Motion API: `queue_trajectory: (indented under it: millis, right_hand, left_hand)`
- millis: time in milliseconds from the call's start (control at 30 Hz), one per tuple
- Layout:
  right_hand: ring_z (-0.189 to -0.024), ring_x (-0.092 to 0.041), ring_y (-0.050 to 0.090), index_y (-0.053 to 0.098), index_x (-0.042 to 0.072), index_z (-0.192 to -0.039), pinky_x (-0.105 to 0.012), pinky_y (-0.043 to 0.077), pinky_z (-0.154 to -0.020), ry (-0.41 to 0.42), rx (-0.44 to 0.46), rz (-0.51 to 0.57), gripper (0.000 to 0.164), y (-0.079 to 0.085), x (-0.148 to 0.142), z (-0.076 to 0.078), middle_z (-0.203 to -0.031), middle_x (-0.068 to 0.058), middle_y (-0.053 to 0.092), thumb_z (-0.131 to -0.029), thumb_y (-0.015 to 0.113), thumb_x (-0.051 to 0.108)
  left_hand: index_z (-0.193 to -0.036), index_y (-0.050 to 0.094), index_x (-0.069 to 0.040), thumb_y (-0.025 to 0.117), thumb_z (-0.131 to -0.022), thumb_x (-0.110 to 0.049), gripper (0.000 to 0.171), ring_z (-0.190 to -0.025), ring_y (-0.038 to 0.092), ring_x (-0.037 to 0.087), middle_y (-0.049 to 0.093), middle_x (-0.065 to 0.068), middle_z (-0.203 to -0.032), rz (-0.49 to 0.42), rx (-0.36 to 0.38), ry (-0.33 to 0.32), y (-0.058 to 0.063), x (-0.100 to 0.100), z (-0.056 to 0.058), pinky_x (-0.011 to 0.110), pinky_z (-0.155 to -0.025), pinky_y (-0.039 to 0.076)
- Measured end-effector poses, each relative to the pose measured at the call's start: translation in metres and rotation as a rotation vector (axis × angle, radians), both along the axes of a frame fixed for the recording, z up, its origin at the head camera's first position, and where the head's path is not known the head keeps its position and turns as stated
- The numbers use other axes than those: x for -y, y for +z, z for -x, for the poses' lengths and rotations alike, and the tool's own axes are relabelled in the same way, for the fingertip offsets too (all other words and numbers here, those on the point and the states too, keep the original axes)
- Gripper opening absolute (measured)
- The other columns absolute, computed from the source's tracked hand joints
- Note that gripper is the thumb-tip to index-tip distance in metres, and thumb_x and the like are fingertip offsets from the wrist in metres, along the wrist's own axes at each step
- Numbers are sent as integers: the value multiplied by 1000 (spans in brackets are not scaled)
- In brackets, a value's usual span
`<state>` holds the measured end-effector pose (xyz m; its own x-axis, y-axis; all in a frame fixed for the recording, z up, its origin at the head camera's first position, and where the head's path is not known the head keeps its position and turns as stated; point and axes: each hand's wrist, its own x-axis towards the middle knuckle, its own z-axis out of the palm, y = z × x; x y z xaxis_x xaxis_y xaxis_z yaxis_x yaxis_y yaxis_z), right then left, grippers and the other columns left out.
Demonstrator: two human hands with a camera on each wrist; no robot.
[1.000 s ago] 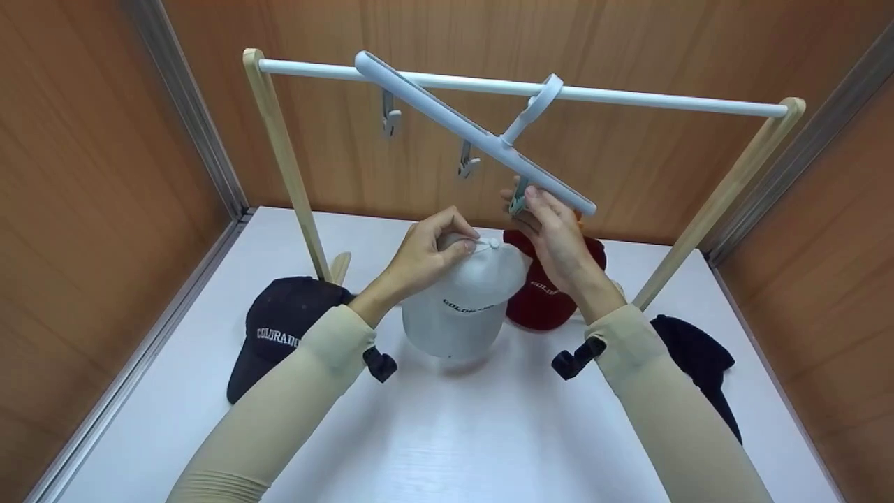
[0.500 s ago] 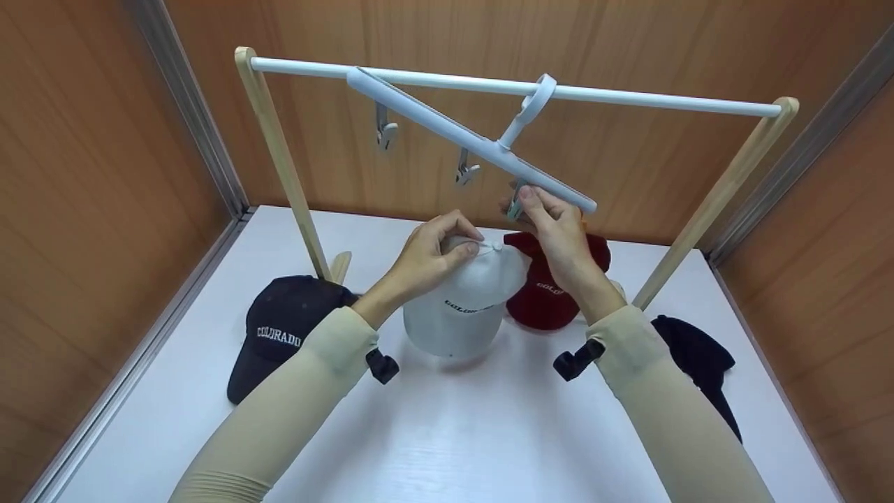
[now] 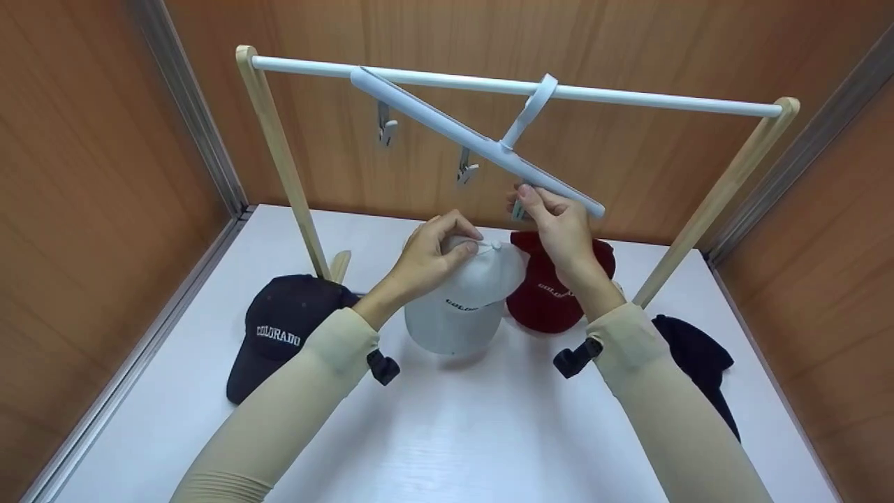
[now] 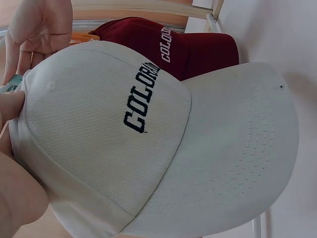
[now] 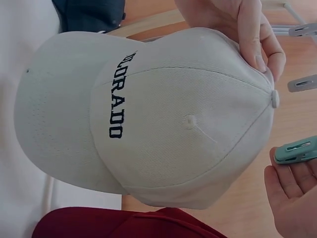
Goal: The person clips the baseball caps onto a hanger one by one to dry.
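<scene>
White cap (image 3: 468, 283) lettered COLORADO, brim downward, is held above the counter (image 3: 447, 433); left hand (image 3: 433, 255) pinches it near the crown button (image 5: 275, 98), grip narrow. Right hand (image 3: 561, 227), grip likewise narrow, pinches a green clip (image 5: 293, 151) under the slanted hanger (image 3: 475, 142). Red cap (image 3: 548, 304) behind, from where I stand.

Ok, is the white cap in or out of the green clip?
Out. The right wrist view shows a gap between the clip and the cap, which the left hand holds.

White table (image 3: 447, 433) under navy cap (image 3: 283, 325), wooden rack (image 3: 285, 164), seemingly another dark cap (image 3: 693, 349).
</scene>
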<state>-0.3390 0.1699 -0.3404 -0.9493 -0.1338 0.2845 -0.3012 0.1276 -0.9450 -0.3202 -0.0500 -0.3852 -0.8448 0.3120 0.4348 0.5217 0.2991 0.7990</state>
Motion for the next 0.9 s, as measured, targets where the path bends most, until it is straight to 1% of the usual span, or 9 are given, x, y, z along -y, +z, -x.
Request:
queue_trajectory:
  millis: [167, 400, 633, 767, 900]
  right_hand:
    - [-115, -23, 61, 72, 17, -118, -42, 37, -109, -7, -2, -3, 42, 1, 3, 0, -116, -5, 70, -93, 60, 48]
    - [-114, -18, 60, 72, 16, -118, -41, 36, -109, 2, 1, -3, 40, 3, 9, -3, -118, -11, 68, -94, 60, 46]
    - [-115, -18, 59, 72, 18, -119, -43, 36, -110, 18, 20, -9, 40, 4, 8, -4, -116, -7, 69, -94, 60, 47]
    - [-116, -17, 58, 72, 20, -120, -44, 37, -109, 27, 38, -19, 40, 5, 7, -4, -117, -6, 69, -93, 61, 48]
    - [-116, -17, 59, 73, 19, -117, -44, 36, -109, 28, 47, -14, 40, 5, 8, -4, -119, -7, 68, -93, 61, 49]
  left_hand:
    - [-107, 65, -22, 64, -95, -17, 13, -106, 54, 11, 63, -8, -108, -12, 5, -7, -1, 0, 1, 36, -94, 44]
    - [-107, 65, -23, 64, -96, -19, 12, -102, 53, 12, 63, -9, -107, -12, 7, 2, -1, -1, 1, 34, -89, 45]
    - [-106, 65, -21, 64, -95, -19, 11, -100, 52, 13, 63, -8, -106, -37, -5, 8, -3, 0, 2, 35, -88, 43]
    - [-106, 65, -24, 64, -95, -19, 12, -99, 52, 12, 64, -11, -104, -26, -9, 27, -3, 0, 2, 35, -87, 42]
    - [-105, 66, -25, 65, -95, -19, 12, -99, 52, 11, 65, -14, -104, -10, -18, 41, -3, 0, 1, 36, -88, 41]
